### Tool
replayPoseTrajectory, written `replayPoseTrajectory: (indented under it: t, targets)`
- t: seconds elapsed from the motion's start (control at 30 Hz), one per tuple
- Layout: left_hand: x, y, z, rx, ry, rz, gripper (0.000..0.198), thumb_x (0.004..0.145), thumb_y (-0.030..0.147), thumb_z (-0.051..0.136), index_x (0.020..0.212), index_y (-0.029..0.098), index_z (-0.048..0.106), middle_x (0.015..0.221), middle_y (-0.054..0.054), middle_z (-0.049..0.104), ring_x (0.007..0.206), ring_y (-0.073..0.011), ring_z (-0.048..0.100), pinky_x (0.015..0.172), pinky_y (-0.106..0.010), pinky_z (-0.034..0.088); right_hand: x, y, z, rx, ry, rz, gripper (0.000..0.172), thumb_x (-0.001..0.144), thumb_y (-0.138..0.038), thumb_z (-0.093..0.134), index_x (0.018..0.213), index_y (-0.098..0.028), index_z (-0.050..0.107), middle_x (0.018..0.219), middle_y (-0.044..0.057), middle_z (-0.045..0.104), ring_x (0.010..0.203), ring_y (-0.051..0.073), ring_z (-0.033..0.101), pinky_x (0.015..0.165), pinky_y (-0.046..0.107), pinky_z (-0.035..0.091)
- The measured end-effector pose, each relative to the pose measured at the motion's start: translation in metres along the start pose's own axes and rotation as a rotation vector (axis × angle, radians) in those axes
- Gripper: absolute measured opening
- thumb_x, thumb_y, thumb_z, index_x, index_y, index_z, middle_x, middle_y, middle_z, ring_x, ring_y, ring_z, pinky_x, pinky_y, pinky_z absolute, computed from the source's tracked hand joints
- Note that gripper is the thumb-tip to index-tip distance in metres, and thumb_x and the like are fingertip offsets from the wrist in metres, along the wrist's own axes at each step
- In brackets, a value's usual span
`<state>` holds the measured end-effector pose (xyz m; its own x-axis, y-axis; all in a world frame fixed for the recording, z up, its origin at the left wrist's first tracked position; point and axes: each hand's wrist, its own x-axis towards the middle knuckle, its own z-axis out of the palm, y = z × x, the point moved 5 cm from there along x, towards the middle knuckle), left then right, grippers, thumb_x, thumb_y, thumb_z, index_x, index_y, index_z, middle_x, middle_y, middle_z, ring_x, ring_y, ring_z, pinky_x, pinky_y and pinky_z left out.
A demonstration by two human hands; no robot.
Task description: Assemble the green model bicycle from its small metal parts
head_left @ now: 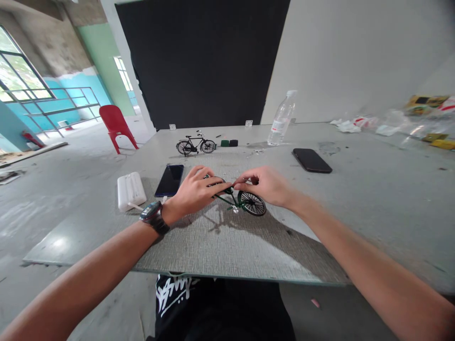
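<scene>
Between my two hands is a small dark green model bicycle [228,200], tilted above the grey table [199,251]. My left hand [196,192] is closed round its left end, covering most of that part. At the upper frame, my right hand [265,184] pinches with thumb and forefinger; whatever lies between those fingertips is too small to make out. The spoked wheel [251,203] sticks out below my right hand. A finished-looking black model bicycle [196,146] stands upright farther back. Beside it lie small green and black blocks [229,143].
Left of my hands are a white power bank [131,191] with a cable and a dark phone [169,180]. A black phone [312,160] and a clear water bottle [282,121] stand off to the right. Crumpled plastic packaging [423,123] covers the far right; a red chair [118,127] is beyond the table.
</scene>
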<state>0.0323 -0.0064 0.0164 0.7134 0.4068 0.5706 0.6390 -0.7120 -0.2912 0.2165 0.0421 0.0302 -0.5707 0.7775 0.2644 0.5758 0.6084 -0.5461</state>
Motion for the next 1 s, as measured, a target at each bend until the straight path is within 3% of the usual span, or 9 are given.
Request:
replayPoseTrajectory:
  t: [0.3, 0.5, 0.73, 0.87, 1.0]
  targets:
    - [0.001, 0.003, -0.004, 0.113, 0.038, 0.074, 0.040, 0.095, 0.009, 0.056, 0.129, 0.029, 0.062, 0.119, -0.001, 0.072, 0.106, -0.0226, 0.055, 0.101, -0.044, 0.042, 0.001, 0.001, -0.010, 0.083, 0.060, -0.004, 0.049, 0.090, -0.065, 0.055, 0.092, -0.021, 0.076, 0.086, 0.006, 0.073, 0.069, 0.017, 0.059, 0.061, 0.032, 0.041]
    - [0.001, 0.006, -0.004, 0.175, 0.033, 0.113, 0.038, 0.095, 0.008, 0.056, 0.128, 0.027, 0.062, 0.119, -0.005, 0.070, 0.107, -0.0230, 0.055, 0.104, -0.048, 0.041, 0.001, -0.001, -0.005, 0.093, -0.006, -0.021, 0.046, 0.088, -0.064, 0.057, 0.095, -0.022, 0.076, 0.093, 0.006, 0.074, 0.078, 0.020, 0.063, 0.067, 0.034, 0.046]
    - [0.002, 0.005, -0.007, 0.192, 0.042, 0.148, 0.042, 0.095, 0.006, 0.054, 0.131, 0.027, 0.060, 0.116, -0.003, 0.071, 0.104, -0.0227, 0.055, 0.104, -0.048, 0.042, 0.003, 0.021, -0.039, -0.067, 0.224, 0.049, 0.043, 0.095, -0.060, 0.050, 0.098, -0.020, 0.066, 0.100, 0.011, 0.070, 0.089, 0.024, 0.063, 0.076, 0.038, 0.046]
    - [0.002, 0.006, -0.005, 0.183, -0.011, 0.165, 0.042, 0.095, 0.006, 0.054, 0.130, 0.027, 0.061, 0.116, -0.003, 0.071, 0.104, -0.0222, 0.055, 0.104, -0.048, 0.042, 0.015, 0.034, -0.046, -0.138, 0.169, 0.104, 0.033, 0.098, -0.051, 0.044, 0.103, -0.021, 0.057, 0.100, 0.012, 0.068, 0.084, 0.025, 0.061, 0.073, 0.040, 0.045]
    - [0.002, 0.006, -0.004, 0.168, -0.048, 0.162, 0.043, 0.094, 0.006, 0.055, 0.131, 0.028, 0.060, 0.117, -0.003, 0.071, 0.106, -0.0223, 0.056, 0.104, -0.047, 0.042, 0.029, 0.031, -0.042, -0.126, 0.137, 0.063, 0.028, 0.098, -0.046, 0.045, 0.100, -0.021, 0.060, 0.094, 0.012, 0.068, 0.081, 0.024, 0.060, 0.074, 0.041, 0.044]
